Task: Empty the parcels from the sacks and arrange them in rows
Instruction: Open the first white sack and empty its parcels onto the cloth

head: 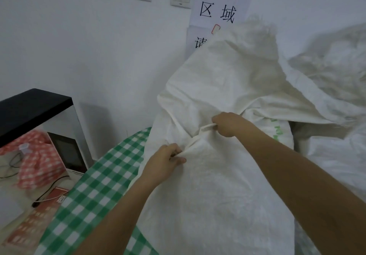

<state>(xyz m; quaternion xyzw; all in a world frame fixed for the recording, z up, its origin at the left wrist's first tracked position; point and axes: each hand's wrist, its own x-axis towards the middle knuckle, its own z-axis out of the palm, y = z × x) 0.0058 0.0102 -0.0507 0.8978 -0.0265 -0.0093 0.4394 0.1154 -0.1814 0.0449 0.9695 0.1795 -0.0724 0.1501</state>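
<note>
a large white woven sack (215, 185) is lain across the green-checked tablecloth (103, 185), long axis running from the near edge up toward the back wall, where its upper end is propped beside the paper sign (219, 1). the gathered neck (195, 142) sits about midway along the sack, between the two hands. the left hand (165, 162) is curled on a bunched fold of sack fabric just below-left of the neck, thumb and fingers pinching it. the right hand (227, 125) is closed round the flat tie strip (207, 127), which is led off to the left from the fist toward the neck. the tie is therefore to the left of and slightly below the right grip, and the neck is up-right of the left grip; the right hand is the one on the tie, the left is only anchoring cloth. the step is judged as undoing the tie; no parcels are visible, all presumably inside. more white sacks (332, 60) are piled at the right, touching this one. at the left edge a black-topped clear case (35, 106) is stood with red-checked cloth (39, 161) inside. frame is slightly blurred, so the knot itself cannot be made out.
</note>
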